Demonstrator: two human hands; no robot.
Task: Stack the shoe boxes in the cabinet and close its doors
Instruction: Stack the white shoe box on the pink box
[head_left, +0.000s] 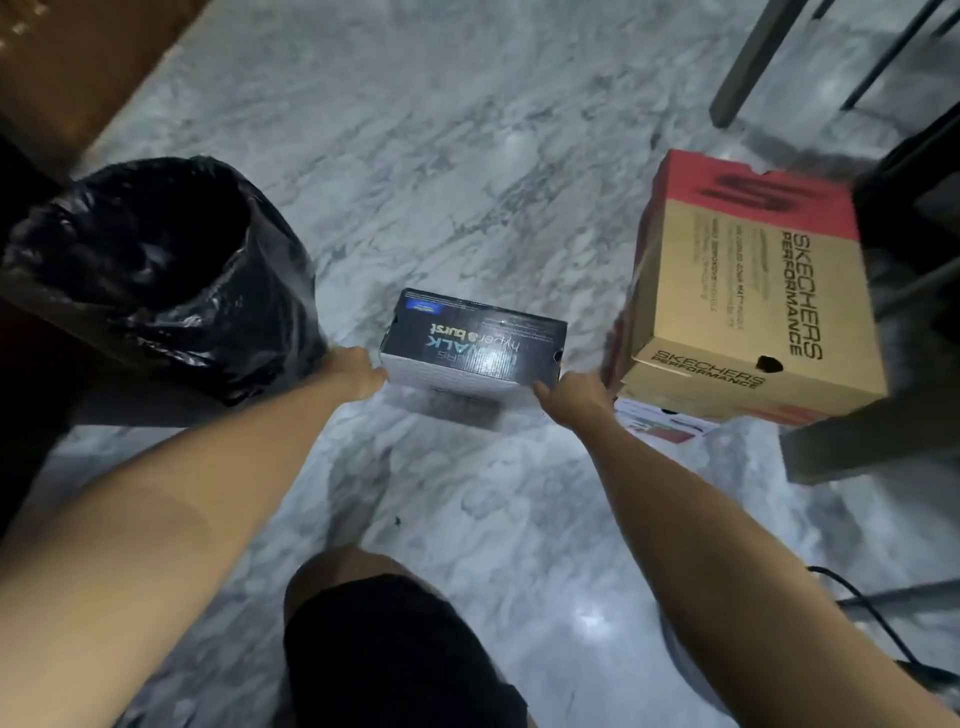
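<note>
A black shoe box (475, 338) with blue and white lettering lies on the marble floor in the middle of the head view. My left hand (358, 371) grips its near left corner and my right hand (569, 392) grips its near right corner. To the right stands a pile of shoe boxes, topped by a tan and red one (748, 280), with another box under it and a white label at the bottom. The cabinet itself is out of sight.
A bin lined with a black bag (166, 275) stands close on the left. Brown furniture (78, 57) fills the top left corner. Metal chair legs (753, 62) and dark furniture stand at the right, and a black cable (878, 618) runs along the floor at the lower right.
</note>
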